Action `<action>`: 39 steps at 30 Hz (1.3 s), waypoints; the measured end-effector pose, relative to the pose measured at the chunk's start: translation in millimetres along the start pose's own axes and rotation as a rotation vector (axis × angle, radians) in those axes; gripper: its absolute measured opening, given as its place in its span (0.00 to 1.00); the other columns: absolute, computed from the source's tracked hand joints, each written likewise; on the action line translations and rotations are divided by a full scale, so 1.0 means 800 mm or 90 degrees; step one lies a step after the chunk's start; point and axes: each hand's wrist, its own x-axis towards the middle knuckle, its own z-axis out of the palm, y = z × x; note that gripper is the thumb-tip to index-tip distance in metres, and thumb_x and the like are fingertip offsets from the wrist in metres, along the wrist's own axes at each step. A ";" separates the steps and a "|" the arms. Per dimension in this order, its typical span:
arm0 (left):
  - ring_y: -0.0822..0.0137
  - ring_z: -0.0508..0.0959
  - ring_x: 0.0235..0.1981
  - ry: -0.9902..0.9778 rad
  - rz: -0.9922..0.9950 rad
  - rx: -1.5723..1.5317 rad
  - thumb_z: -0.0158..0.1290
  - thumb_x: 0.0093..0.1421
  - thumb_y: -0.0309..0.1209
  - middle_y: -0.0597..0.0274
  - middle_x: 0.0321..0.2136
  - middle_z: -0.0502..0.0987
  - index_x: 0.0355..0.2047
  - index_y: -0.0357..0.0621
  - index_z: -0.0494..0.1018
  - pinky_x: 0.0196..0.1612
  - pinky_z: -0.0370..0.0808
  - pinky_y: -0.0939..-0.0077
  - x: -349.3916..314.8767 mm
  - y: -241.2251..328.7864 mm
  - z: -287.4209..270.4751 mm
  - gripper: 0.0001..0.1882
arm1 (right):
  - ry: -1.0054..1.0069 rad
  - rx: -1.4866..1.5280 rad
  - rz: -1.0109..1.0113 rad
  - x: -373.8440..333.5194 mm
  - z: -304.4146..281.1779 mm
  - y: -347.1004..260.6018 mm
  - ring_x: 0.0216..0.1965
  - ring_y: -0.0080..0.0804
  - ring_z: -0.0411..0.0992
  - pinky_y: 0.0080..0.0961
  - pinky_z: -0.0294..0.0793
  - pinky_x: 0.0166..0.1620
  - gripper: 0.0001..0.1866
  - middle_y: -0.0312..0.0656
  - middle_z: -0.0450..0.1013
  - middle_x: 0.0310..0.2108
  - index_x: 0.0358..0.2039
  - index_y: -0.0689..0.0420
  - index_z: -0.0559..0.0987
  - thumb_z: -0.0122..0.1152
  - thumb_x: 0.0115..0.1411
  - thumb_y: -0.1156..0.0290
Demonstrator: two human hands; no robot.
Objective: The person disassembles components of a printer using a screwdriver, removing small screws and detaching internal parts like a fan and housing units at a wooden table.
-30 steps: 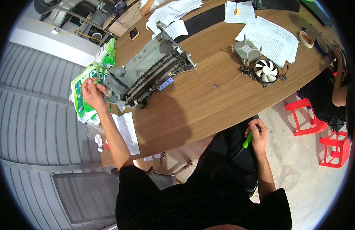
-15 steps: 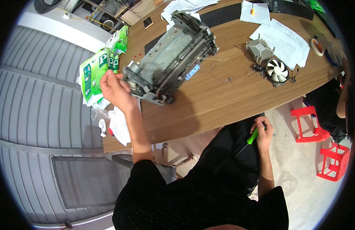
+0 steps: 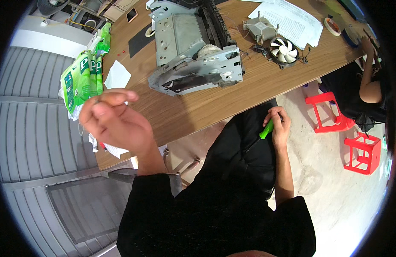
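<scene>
My right hand [image 3: 278,124] rests by my thigh, closed around a screwdriver with a green handle [image 3: 266,129]; its thin dark shaft points down and left over my black trousers. Above the table's near left part, my left hand [image 3: 116,120] is raised, palm partly up, with curled fingers. A tiny dark speck shows between thumb and forefinger, too small to name. Apart from this hand, a grey metal machine frame [image 3: 181,38], like a printer chassis, stands on the wooden table [image 3: 172,118]. Its side plate faces me, with a white gear [image 3: 208,50] behind the plate.
Green packages [image 3: 80,81] and white paper [image 3: 117,75] lie at the left. A cooling fan [image 3: 283,51], a heat sink [image 3: 260,29], printed sheets [image 3: 290,21] and a tape roll [image 3: 332,26] lie at the right. Red stools [image 3: 365,153] stand beyond, near another person's arm [image 3: 369,77].
My left hand has come off the machine frame and moved nearer to me. The frame has turned, so its side plate now faces me. My right hand keeps holding the screwdriver.
</scene>
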 end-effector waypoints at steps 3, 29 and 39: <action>0.61 0.80 0.26 -0.124 -0.067 0.046 0.46 0.71 0.29 0.50 0.26 0.79 0.46 0.37 0.66 0.29 0.80 0.71 -0.031 -0.015 -0.015 0.08 | 0.001 0.005 0.001 0.001 -0.003 0.000 0.24 0.26 0.72 0.23 0.73 0.29 0.11 0.40 0.73 0.23 0.36 0.64 0.75 0.54 0.69 0.67; 0.64 0.80 0.35 -0.408 -0.008 0.333 0.59 0.56 0.16 0.50 0.42 0.81 0.37 0.33 0.76 0.35 0.78 0.77 -0.078 -0.038 0.069 0.08 | -0.008 -0.001 0.010 0.002 -0.004 0.005 0.25 0.25 0.73 0.23 0.74 0.30 0.09 0.40 0.74 0.24 0.36 0.64 0.74 0.54 0.68 0.70; 0.60 0.81 0.36 -0.446 -0.058 0.255 0.57 0.57 0.16 0.51 0.37 0.81 0.36 0.35 0.75 0.38 0.77 0.74 -0.119 -0.021 0.067 0.07 | -0.034 -0.051 0.063 0.008 0.007 -0.038 0.25 0.22 0.73 0.20 0.71 0.29 0.08 0.37 0.72 0.24 0.37 0.64 0.76 0.55 0.67 0.71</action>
